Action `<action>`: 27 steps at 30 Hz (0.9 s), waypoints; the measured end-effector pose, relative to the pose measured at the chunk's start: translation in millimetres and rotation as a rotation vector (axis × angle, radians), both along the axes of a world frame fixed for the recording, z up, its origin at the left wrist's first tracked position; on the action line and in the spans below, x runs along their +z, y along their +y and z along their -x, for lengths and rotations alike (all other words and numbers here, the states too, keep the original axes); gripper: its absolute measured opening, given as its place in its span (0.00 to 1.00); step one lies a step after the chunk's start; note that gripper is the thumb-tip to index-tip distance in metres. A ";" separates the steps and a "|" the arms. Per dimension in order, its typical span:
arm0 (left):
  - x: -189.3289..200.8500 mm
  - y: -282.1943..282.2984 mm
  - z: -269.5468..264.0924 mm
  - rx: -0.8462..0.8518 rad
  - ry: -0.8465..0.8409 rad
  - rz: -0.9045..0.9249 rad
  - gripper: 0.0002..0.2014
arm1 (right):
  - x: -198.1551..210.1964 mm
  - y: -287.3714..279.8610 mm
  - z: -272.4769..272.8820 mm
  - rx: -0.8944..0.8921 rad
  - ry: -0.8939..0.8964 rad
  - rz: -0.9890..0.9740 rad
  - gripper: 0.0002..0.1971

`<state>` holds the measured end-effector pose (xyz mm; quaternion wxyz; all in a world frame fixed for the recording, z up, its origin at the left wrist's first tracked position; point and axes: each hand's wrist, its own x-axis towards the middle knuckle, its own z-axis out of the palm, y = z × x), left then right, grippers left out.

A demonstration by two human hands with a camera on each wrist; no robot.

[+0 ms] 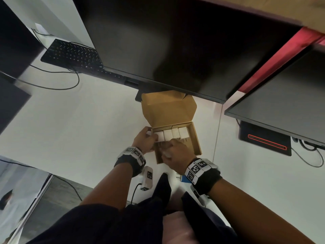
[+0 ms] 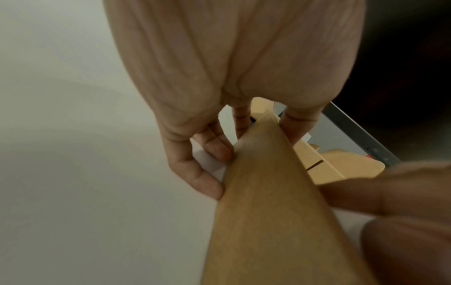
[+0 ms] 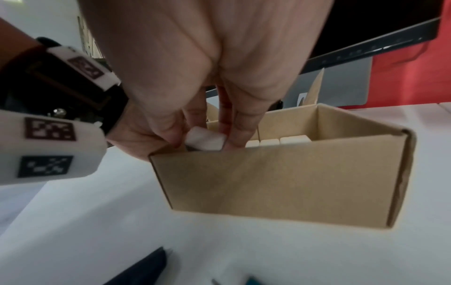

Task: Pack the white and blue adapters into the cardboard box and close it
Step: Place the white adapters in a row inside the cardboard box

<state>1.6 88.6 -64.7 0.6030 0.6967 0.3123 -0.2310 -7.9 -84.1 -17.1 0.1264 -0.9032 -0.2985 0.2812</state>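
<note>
The open cardboard box (image 1: pixel 197 138) stands on the white table, its lid (image 1: pixel 168 110) raised under a monitor. Several white adapters (image 1: pixel 173 133) stand in a row along its far side. My left hand (image 1: pixel 147 138) grips the box's left wall (image 2: pixel 268 192), fingers outside and thumb over the rim. Over the near left corner of the box (image 3: pixel 280 183), my right hand (image 1: pixel 174 152) pinches a white adapter (image 3: pixel 206 141) just above the rim. More adapters (image 3: pixel 280 141) show inside. A blue adapter (image 1: pixel 185 179) lies on the table by my right wrist, partly hidden.
A large dark monitor (image 1: pixel 175 41) hangs over the box's lid, with a second one (image 1: pixel 281 103) to the right. A black keyboard (image 1: pixel 70 53) and a cable (image 1: pixel 52 87) lie far left. A white tagged device (image 1: pixel 147 175) lies near the table's front edge.
</note>
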 end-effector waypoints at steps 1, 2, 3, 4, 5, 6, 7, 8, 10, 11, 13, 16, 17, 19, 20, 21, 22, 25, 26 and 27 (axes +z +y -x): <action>0.5 -0.2 0.0 0.001 0.003 0.005 0.17 | -1.8 -0.3 3.9 -0.007 0.012 -0.007 0.13; 1.3 -0.3 0.1 0.002 0.007 0.010 0.18 | -4.3 -0.7 7.4 -0.010 0.023 -0.017 0.13; 2.1 -0.2 0.4 0.003 0.013 0.013 0.19 | -5.2 -0.2 9.9 -0.004 0.031 -0.026 0.14; 2.8 -0.2 0.5 0.004 0.015 0.014 0.20 | -7.0 0.3 11.7 0.007 0.037 -0.034 0.14; 2.6 0.0 0.5 0.004 0.016 0.012 0.20 | -7.8 1.0 12.7 0.011 0.042 -0.039 0.15; 2.6 0.1 0.8 0.001 0.015 0.006 0.21 | -9.9 1.7 12.6 0.002 0.049 -0.047 0.16; 2.8 0.1 0.7 -0.002 0.014 0.001 0.20 | -12.0 2.0 11.6 -0.014 0.057 -0.055 0.17; 2.3 0.4 1.0 -0.008 0.012 -0.004 0.21 | -14.4 2.1 10.0 -0.026 0.062 -0.062 0.18; 2.8 0.4 1.0 -0.012 0.008 -0.005 0.21 | -17.6 2.1 8.0 -0.024 0.071 -0.058 0.20; 3.3 0.2 1.1 -0.010 0.007 -0.001 0.22 | -17.7 1.6 7.5 -0.021 0.082 -0.066 0.20; 3.6 0.1 1.2 -0.008 0.006 0.001 0.22 | -17.9 0.5 7.3 -0.021 0.109 -0.101 0.20; 1.8 -0.1 1.0 -0.011 0.003 -0.001 0.22 | -19.7 -0.7 6.7 -0.024 0.129 -0.131 0.18; 0.8 0.3 0.9 -0.009 0.002 -0.004 0.22 | -20.3 -1.9 5.1 -0.040 0.129 -0.151 0.18; -0.7 0.1 0.8 -0.013 -0.003 -0.014 0.22 | -18.4 -8.3 0.9 -0.079 0.075 -0.193 0.16; -1.3 0.0 0.9 -0.013 -0.006 -0.016 0.22 | -15.5 -13.7 -2.0 -0.100 0.027 -0.221 0.14; -2.6 0.1 0.7 -0.012 -0.007 -0.017 0.21 | -10.7 -21.0 -4.8 -0.125 -0.017 -0.260 0.11; -4.1 0.2 0.5 -0.010 -0.010 -0.017 0.20 | -4.5 -29.6 -6.2 -0.150 -0.053 -0.315 0.09; -9.1 1.7 -0.4 -0.009 -0.012 -0.018 0.15 | 18.8 -55.4 0.3 -0.134 -0.101 -0.398 0.05; -11.1 1.6 -0.8 -0.012 -0.014 -0.019 0.14 | 23.7 -63.3 5.6 -0.110 -0.080 -0.358 0.06; -12.1 1.0 -1.0 -0.020 -0.015 -0.022 0.14 | 25.7 -70.3 12.4 -0.083 -0.047 -0.286 0.07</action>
